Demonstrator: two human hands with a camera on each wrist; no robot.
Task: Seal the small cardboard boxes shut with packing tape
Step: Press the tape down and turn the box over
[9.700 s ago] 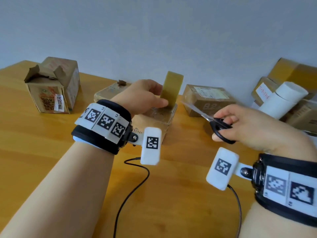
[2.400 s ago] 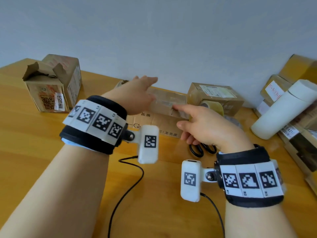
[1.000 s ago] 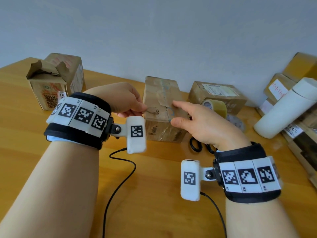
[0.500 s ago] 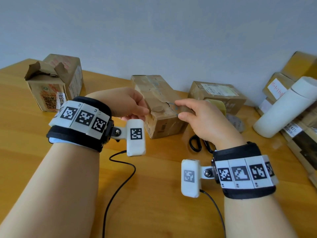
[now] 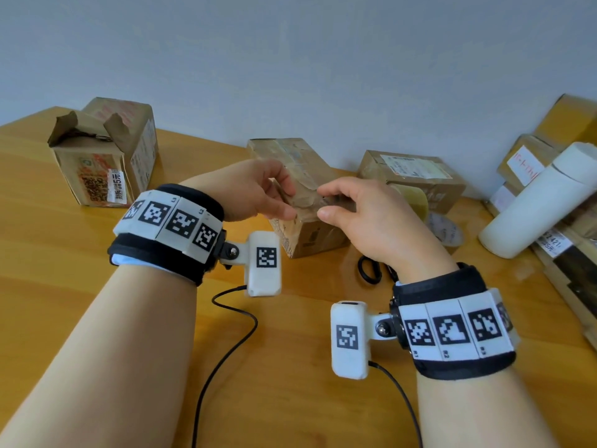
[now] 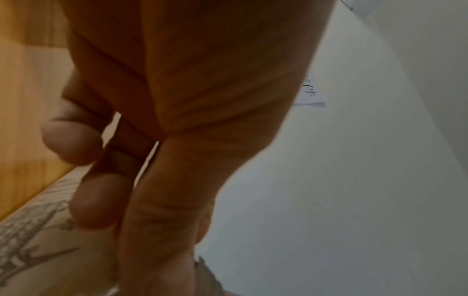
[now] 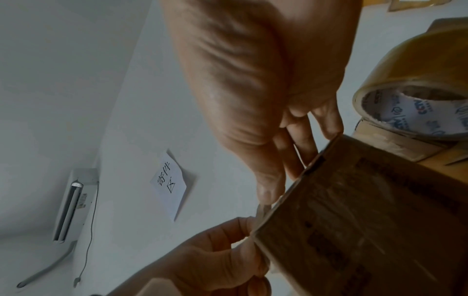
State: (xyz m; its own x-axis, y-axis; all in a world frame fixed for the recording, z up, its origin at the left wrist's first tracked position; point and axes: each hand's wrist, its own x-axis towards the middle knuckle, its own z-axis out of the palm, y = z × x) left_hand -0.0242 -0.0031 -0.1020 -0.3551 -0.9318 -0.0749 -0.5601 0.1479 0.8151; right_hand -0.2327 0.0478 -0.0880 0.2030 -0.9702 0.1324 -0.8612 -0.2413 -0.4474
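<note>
Tape ends on the box (image 5: 307, 202) needed pressing flat. My left hand (image 5: 248, 189) and right hand (image 5: 365, 218) both pinched it, tilted off the surface (image 5: 64, 286); I judged firm rubbing along edges best.

Boxes sitting all over the table (image 5: 80, 318)
Torn box (image 5: 106, 153) is sitting far left, tape roll (image 5: 412, 197) and scissors (image 5: 370, 270) lying right of the middle box (image 5: 310, 234).
</note>
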